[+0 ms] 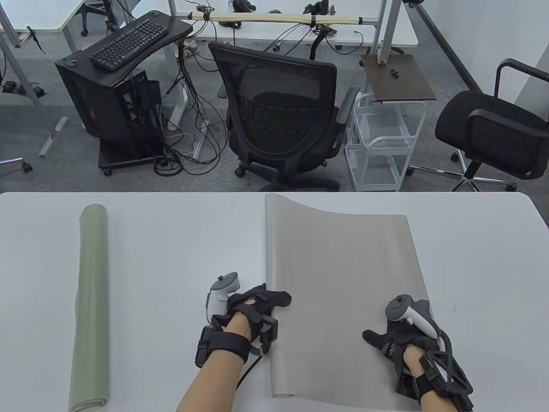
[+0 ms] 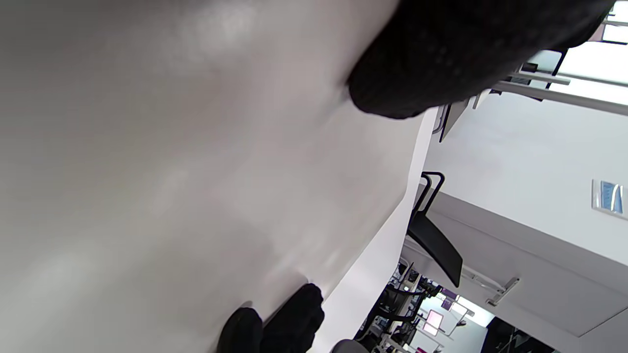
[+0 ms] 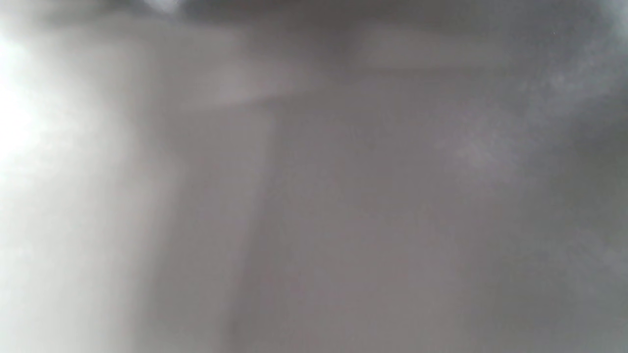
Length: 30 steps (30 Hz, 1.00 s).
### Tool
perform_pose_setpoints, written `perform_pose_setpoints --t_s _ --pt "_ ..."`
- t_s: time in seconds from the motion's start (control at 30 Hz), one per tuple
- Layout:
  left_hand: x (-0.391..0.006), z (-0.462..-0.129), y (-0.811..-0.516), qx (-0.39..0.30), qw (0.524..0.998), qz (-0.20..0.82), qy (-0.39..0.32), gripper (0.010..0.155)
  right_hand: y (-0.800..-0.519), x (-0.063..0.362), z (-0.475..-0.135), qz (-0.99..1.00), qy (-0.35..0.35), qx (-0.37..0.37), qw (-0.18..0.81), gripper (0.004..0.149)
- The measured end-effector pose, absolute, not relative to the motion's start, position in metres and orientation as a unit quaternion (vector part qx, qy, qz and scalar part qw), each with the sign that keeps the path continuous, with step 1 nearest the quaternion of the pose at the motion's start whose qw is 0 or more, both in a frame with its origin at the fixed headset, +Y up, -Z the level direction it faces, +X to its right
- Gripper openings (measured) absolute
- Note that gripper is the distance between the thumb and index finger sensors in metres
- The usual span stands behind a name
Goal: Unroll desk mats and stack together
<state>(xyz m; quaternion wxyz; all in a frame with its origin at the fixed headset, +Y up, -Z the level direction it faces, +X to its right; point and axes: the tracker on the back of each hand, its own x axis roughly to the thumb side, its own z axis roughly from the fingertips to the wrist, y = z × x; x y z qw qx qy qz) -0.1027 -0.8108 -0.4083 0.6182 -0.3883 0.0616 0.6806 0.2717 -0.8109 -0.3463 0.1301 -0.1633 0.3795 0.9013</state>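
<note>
Grey mat (image 1: 339, 296) unrolled on right half of white table (image 1: 180, 249), running from far edge to near edge; far edge of mat curled up, wavy, not lying flat

Left hand (image 1: 253, 307) on mat's left edge, nearer the table's near edge, fingers spread over the edge, pressing down, w/ grey tracker on its back

Right hand (image 1: 401, 339) on mat's right side close to near right corner of mat, palm down, thumb out to the left, pressing flat, w/ tracker on back too

Hands well apart, one at each side of mat; neither wrapped round anything

Green mat (image 1: 90, 309) rolled up as a long tube near table's left edge, lengthwise from far side to near edge, well apart from grey mat, untouched

Left wrist view: grey mat surface (image 2: 171, 171) filling most of frame, black gloved fingertips (image 2: 294, 318) at bottom resting on it

Right wrist view: blurred grey only, can't tell detail

Beyond table's far edge: black mesh office chair (image 1: 279, 116), keyboard (image 1: 128, 43) on black stand
</note>
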Motion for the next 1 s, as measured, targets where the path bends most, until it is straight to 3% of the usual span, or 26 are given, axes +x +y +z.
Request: perform_pose_setpoints --t_s 0.1,0.3,0.57,0.7,0.9,1.0 --pt "-0.102 -0.409 -0.807 -0.384 0.631 0.671 0.065 0.065 -0.811 0.272 -0.346 0.901 0.38 -0.163 0.132 0.098" --pt "-0.113 -0.41 -0.805 -0.374 0.625 0.682 0.065 0.079 -0.812 0.272 -0.346 0.902 0.377 -0.162 0.132 0.098" --pt "-0.134 -0.406 -0.8 -0.355 0.62 0.696 0.069 0.082 -0.812 0.272 -0.346 0.902 0.377 -0.161 0.134 0.098" --pt "-0.14 -0.407 -0.804 -0.366 0.613 0.695 0.083 0.078 -0.812 0.272 -0.346 0.903 0.374 -0.159 0.136 0.098" --pt "-0.143 -0.406 -0.803 -0.361 0.636 0.675 0.098 0.06 -0.813 0.272 -0.346 0.906 0.369 -0.158 0.137 0.098" --pt "-0.142 -0.408 -0.798 -0.363 0.645 0.667 0.084 0.066 -0.813 0.272 -0.346 0.904 0.372 -0.158 0.137 0.098"
